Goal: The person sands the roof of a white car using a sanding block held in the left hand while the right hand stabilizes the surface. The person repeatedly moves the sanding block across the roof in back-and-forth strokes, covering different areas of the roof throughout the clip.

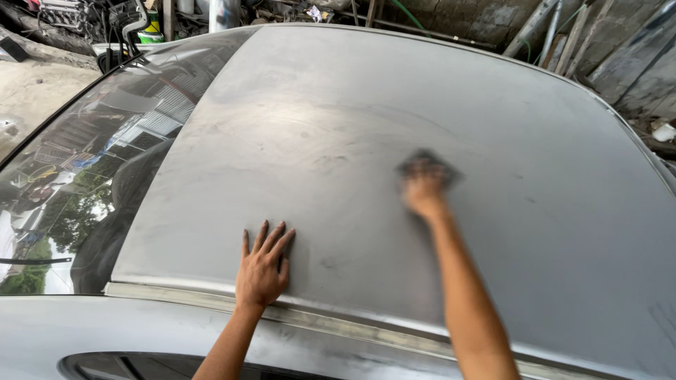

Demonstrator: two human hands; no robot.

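Note:
A dull grey car roof point(394, 98) fills most of the view. My left hand point(263, 267) lies flat on it near the roof's near edge, fingers spread, holding nothing. My right hand point(424, 190) is farther out on the panel, blurred by motion, pressing a dark pad or sheet point(425, 162) against the roof. Only the pad's dark edge shows beyond my fingers. Faint rub marks and scuffs cover the grey surface around both hands.
The windscreen point(84, 183) slopes away at the left, mirroring trees and buildings. A bright trim strip point(338, 325) runs along the roof's near edge. Engine parts, pipes and planks point(563, 35) are stacked behind the car against a rough wall.

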